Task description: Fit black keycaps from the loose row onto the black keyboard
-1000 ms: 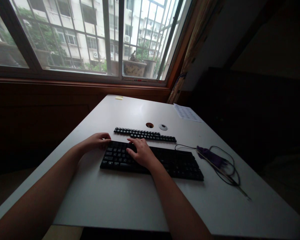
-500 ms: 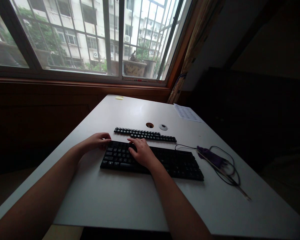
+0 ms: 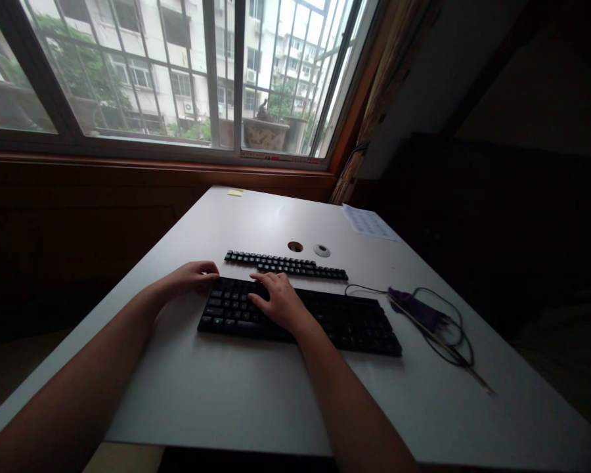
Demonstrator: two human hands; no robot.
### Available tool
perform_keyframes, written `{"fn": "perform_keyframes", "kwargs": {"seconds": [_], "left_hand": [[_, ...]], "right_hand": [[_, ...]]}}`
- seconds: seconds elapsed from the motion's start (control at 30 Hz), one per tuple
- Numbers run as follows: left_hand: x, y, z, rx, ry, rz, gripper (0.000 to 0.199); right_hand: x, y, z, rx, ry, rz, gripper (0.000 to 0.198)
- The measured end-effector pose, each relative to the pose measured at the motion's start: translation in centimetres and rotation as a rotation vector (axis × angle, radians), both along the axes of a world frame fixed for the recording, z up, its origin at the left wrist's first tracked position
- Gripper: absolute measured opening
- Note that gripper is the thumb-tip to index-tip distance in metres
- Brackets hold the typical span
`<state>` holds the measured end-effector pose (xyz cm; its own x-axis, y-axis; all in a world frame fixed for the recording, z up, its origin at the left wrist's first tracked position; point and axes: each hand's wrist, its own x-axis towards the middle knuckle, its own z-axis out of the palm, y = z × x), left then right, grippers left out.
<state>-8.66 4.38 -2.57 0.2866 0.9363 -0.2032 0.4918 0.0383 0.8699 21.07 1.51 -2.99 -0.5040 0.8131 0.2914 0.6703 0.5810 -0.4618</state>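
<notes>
A black keyboard [image 3: 354, 322] lies on the white table, slightly turned. At its far left corner is my left hand [image 3: 197, 276], closed, with curled fingers and thumb pinching the corner edge. My right hand [image 3: 278, 299] rests over the middle-left part of the keyboard, palm down, its fingers apart and reaching toward the far edge; it covers some keys. Just behind the keyboard, black keycaps [image 3: 270, 260] stand lined up in rows on the table.
Right of the keyboard lie a purple cloth-like item [image 3: 416, 309], a looped black cable [image 3: 465, 338] and a thin stick [image 3: 473, 374]. Farther back are a round hole [image 3: 295, 247], a grey ring cover [image 3: 322, 251], a printed sheet [image 3: 372, 222] and a yellow note [image 3: 235, 192].
My right thumb has shifted slightly left over the keys, with the fingers moving a little. My left hand and the keyboard stay in place.
</notes>
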Motion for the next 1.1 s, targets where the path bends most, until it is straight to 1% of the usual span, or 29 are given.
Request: {"fn": "perform_keyframes", "kwargs": {"seconds": [0.17,0.4,0.53,0.83,1.1], "left_hand": [[0.0,0.0,0.0,0.003,-0.001,0.003,0.041],[0.1,-0.1,0.1,-0.008,-0.009,0.011,0.040],[-0.1,0.0,-0.2,-0.007,-0.006,0.015,0.041],[-0.1,0.1,-0.3,-0.005,-0.011,0.011,0.041],[-0.1,0.1,-0.2,0.001,-0.011,0.008,0.038]], "right_hand": [[-0.2,-0.2,0.1,0.024,-0.038,-0.029,0.047],[-1.0,-0.1,0.2,0.037,-0.105,-0.130,0.063],[-1.3,0.0,0.3,0.019,-0.111,-0.165,0.067],[-1.3,0.0,-0.2,0.035,-0.080,-0.149,0.065],[-1.2,0.1,-0.2,0.023,-0.055,-0.149,0.058]]}}
